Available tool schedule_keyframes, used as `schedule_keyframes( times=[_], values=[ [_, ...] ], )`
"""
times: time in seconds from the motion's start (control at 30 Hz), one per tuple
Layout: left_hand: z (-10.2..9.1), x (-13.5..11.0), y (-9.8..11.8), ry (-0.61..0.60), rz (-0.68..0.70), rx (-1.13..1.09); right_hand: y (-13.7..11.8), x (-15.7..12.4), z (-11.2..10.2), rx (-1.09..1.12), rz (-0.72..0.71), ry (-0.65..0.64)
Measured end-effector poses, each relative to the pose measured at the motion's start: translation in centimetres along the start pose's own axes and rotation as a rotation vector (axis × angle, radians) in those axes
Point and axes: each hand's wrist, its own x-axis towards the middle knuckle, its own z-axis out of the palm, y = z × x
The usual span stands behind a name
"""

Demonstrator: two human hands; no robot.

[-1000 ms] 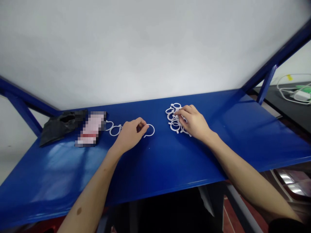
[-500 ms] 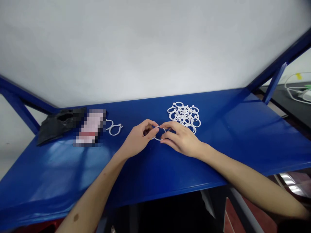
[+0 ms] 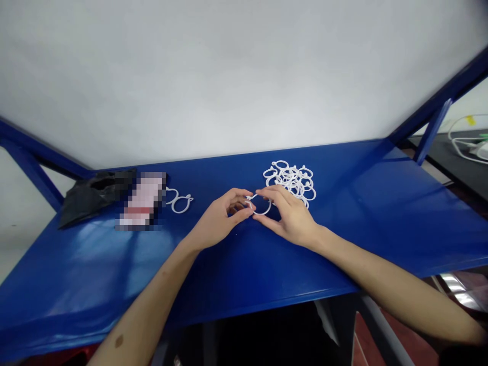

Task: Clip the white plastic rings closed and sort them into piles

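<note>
Head view: I have a thin white plastic-looking ring (image 3: 262, 213) between my two hands, about midway between the left and right edges of the glossy blue tabletop (image 3: 244, 274). My left hand (image 3: 219, 216) pinches its left side, where the small ends appear to be, thumb toward the front edge and fingers toward the back. My right hand (image 3: 293, 218) spans the right side, a wider grip with thumb and forefinger on the hoop. Whether the ends meet I cannot tell, as my left fingertips partly cover them.

To work it well, I would steady the hoop with the right, let the left do the fine pressing close to the ends, and push evenly so that the thin band neither twists nor springs away.

Just beyond my right hand, toward the back edge, lies a tangled pile of white rings (image 3: 292, 180); my knuckles should clear it. Toward the left edge, two loose white rings (image 3: 179, 212) lie beside a flat pixelated object (image 3: 143, 195), with a crumpled black bag (image 3: 86, 201) near the back left corner.
</note>
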Motion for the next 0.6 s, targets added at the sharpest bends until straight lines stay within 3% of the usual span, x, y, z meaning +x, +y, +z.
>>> schedule_keyframes(
  times=[0.23, 0.6],
  values=[
    [0.3, 0.0, 0.2, -0.093, -0.031, 0.033, 0.1, 0.1, 0.1, -0.02, 0.003, 0.021],
    [0.9, 0.3, -0.3, 0.097, 0.057, 0.074, 0.1, -0.2, 0.2, 0.078, 0.027, 0.0]
  ],
)
